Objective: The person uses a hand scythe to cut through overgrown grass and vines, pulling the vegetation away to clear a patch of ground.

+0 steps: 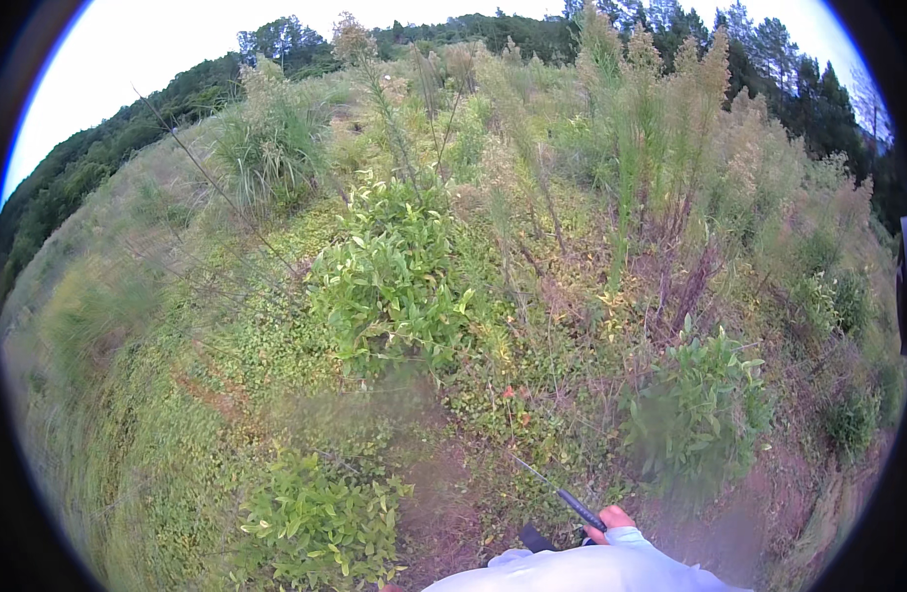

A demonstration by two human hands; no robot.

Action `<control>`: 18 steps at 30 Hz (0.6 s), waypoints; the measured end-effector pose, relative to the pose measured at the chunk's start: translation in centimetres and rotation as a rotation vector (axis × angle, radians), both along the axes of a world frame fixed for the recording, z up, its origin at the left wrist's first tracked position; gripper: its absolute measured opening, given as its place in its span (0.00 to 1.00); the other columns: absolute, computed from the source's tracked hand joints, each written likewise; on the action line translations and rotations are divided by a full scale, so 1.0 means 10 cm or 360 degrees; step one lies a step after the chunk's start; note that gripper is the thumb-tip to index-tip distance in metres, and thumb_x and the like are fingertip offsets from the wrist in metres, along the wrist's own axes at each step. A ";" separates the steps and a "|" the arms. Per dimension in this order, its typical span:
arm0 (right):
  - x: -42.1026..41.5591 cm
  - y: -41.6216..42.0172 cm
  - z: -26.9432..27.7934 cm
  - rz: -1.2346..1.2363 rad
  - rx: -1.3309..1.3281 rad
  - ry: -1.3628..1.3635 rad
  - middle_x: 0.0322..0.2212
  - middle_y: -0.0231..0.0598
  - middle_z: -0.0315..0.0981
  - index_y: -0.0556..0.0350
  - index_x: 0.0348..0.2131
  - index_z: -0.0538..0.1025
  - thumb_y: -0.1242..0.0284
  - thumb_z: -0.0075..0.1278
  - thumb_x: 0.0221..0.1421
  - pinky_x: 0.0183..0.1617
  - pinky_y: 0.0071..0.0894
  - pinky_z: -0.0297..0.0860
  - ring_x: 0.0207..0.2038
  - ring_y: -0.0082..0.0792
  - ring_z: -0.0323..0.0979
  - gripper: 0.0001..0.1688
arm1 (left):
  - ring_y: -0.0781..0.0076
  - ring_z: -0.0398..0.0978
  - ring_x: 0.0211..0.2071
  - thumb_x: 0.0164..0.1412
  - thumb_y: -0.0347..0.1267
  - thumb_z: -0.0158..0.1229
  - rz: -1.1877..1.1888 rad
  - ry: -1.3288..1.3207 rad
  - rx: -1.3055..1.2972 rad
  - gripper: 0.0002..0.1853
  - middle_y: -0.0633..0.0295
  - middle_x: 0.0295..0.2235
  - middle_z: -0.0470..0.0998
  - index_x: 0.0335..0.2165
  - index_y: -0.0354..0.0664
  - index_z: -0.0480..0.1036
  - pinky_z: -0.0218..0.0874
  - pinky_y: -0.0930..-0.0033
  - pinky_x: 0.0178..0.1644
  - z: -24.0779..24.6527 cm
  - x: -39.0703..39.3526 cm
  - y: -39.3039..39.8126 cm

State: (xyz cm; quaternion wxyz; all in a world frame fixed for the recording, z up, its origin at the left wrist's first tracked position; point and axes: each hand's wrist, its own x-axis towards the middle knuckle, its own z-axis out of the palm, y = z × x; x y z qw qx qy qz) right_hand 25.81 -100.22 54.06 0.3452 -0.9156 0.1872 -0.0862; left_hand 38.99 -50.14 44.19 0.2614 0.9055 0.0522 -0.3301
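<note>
My right hand [612,520], with a white sleeve at its wrist, is closed around a hand tool [580,510]. The tool has a dark grip and a thin metal shaft or blade that slants up to the left over low weeds. Of my left hand [391,588], at most a sliver of skin shows at the bottom edge, too little to tell its state. A leafy green shrub [324,514] grows to the left of the tool, and another shrub [705,403] to its right. Beside the grip is a dark flat piece [536,539], perhaps a strap.
A larger leafy shrub [387,277] stands ahead amid creeping ground plants [268,333]. Tall feathery weeds [645,111] rise behind it, with a grass clump [264,152] at the left. Bare thin stems [209,177] slant across. Dry reddish ground [442,496] shows between plants.
</note>
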 end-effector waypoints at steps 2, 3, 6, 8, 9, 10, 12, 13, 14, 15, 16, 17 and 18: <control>0.26 -0.27 0.08 0.0064 0.0054 0.0086 0.20 0.46 0.63 0.53 0.19 0.70 0.59 0.57 0.38 0.30 0.42 0.64 0.25 0.48 0.66 0.17 | 0.55 0.72 0.39 0.46 0.39 0.59 0.0059 -0.0030 -0.0032 0.19 0.50 0.33 0.75 0.37 0.42 0.73 0.66 0.55 0.40 0.06 0.01 -0.26; 0.33 -0.44 0.10 0.0093 0.0052 0.0115 0.19 0.45 0.63 0.53 0.19 0.70 0.59 0.57 0.38 0.30 0.42 0.64 0.24 0.48 0.66 0.18 | 0.56 0.72 0.39 0.46 0.39 0.59 0.0074 -0.0053 -0.0046 0.19 0.51 0.33 0.75 0.38 0.42 0.72 0.66 0.54 0.40 0.07 0.02 -0.39; 0.43 -0.85 -0.02 0.0155 0.0182 0.0072 0.19 0.45 0.63 0.52 0.18 0.69 0.56 0.58 0.37 0.29 0.44 0.64 0.23 0.49 0.66 0.21 | 0.56 0.72 0.39 0.47 0.37 0.59 0.0174 -0.0090 -0.0094 0.19 0.51 0.33 0.75 0.38 0.42 0.72 0.66 0.54 0.39 0.23 -0.06 -0.81; 0.47 -1.19 -0.28 0.0253 0.0102 0.0080 0.18 0.45 0.62 0.53 0.18 0.68 0.56 0.58 0.37 0.28 0.42 0.63 0.23 0.49 0.65 0.21 | 0.57 0.72 0.40 0.47 0.37 0.59 0.0219 -0.0105 -0.0148 0.19 0.51 0.33 0.75 0.39 0.42 0.72 0.67 0.53 0.39 0.31 -0.09 -1.10; 0.51 -1.37 -0.40 0.0311 0.0089 0.0106 0.18 0.45 0.62 0.53 0.18 0.68 0.57 0.58 0.37 0.28 0.41 0.63 0.22 0.49 0.65 0.21 | 0.57 0.72 0.40 0.47 0.36 0.59 0.0245 -0.0111 -0.0182 0.18 0.51 0.33 0.75 0.39 0.42 0.72 0.67 0.53 0.39 0.35 -0.09 -1.24; 0.62 -1.43 -0.23 0.0306 0.0141 0.0084 0.18 0.45 0.63 0.53 0.20 0.70 0.57 0.59 0.37 0.30 0.40 0.63 0.23 0.47 0.66 0.20 | 0.57 0.72 0.40 0.48 0.36 0.59 0.0297 -0.0119 -0.0203 0.18 0.51 0.33 0.75 0.40 0.42 0.72 0.67 0.53 0.38 0.40 -0.14 -1.30; 0.85 -1.52 0.21 0.0282 0.0249 0.0052 0.19 0.43 0.66 0.53 0.24 0.73 0.59 0.60 0.37 0.32 0.36 0.64 0.25 0.43 0.68 0.19 | 0.58 0.72 0.40 0.48 0.35 0.59 0.0432 -0.0130 -0.0287 0.18 0.51 0.33 0.75 0.40 0.42 0.71 0.67 0.53 0.38 0.50 -0.20 -1.40; 0.98 -1.53 0.36 0.0279 0.0271 0.0017 0.19 0.43 0.66 0.54 0.23 0.73 0.59 0.59 0.38 0.32 0.36 0.64 0.25 0.42 0.67 0.19 | 0.58 0.72 0.40 0.48 0.34 0.59 0.0531 -0.0125 -0.0376 0.18 0.51 0.33 0.75 0.40 0.42 0.71 0.68 0.52 0.38 0.54 -0.18 -1.43; 1.07 -1.56 0.49 0.0246 0.0280 -0.0008 0.19 0.43 0.66 0.55 0.23 0.72 0.59 0.59 0.39 0.32 0.37 0.64 0.25 0.42 0.67 0.19 | 0.58 0.72 0.40 0.48 0.34 0.59 0.0651 -0.0097 -0.0514 0.18 0.52 0.33 0.75 0.41 0.42 0.71 0.68 0.52 0.38 0.53 -0.11 -1.47; 1.09 -1.58 0.59 0.0238 0.0294 0.0001 0.20 0.43 0.66 0.56 0.23 0.72 0.60 0.58 0.40 0.32 0.37 0.63 0.24 0.42 0.66 0.19 | 0.58 0.73 0.39 0.49 0.29 0.58 0.0908 0.0020 -0.0808 0.17 0.53 0.33 0.75 0.41 0.41 0.70 0.69 0.51 0.37 0.63 -0.12 -1.51; 1.17 -1.59 0.62 0.0217 0.0331 -0.0056 0.19 0.41 0.65 0.57 0.23 0.71 0.60 0.57 0.41 0.30 0.35 0.63 0.23 0.39 0.65 0.18 | 0.60 0.74 0.34 0.49 0.20 0.55 0.1167 0.0156 -0.0920 0.18 0.56 0.31 0.74 0.42 0.39 0.68 0.70 0.49 0.33 0.73 0.04 -1.53; 1.22 -1.61 0.58 0.0187 0.0361 -0.0082 0.18 0.39 0.65 0.57 0.22 0.70 0.61 0.57 0.42 0.28 0.34 0.63 0.21 0.35 0.65 0.18 | 0.61 0.74 0.29 0.52 0.25 0.56 0.1278 0.0204 -0.1127 0.14 0.55 0.29 0.74 0.40 0.37 0.67 0.71 0.52 0.32 1.14 0.16 -1.69; 1.27 -1.58 0.51 0.0146 0.0511 -0.0010 0.18 0.39 0.64 0.57 0.22 0.70 0.62 0.57 0.42 0.29 0.33 0.62 0.22 0.34 0.64 0.17 | 0.62 0.74 0.28 0.54 0.31 0.55 0.1253 0.0090 -0.1078 0.14 0.55 0.28 0.74 0.39 0.36 0.68 0.71 0.56 0.30 1.24 0.26 -1.70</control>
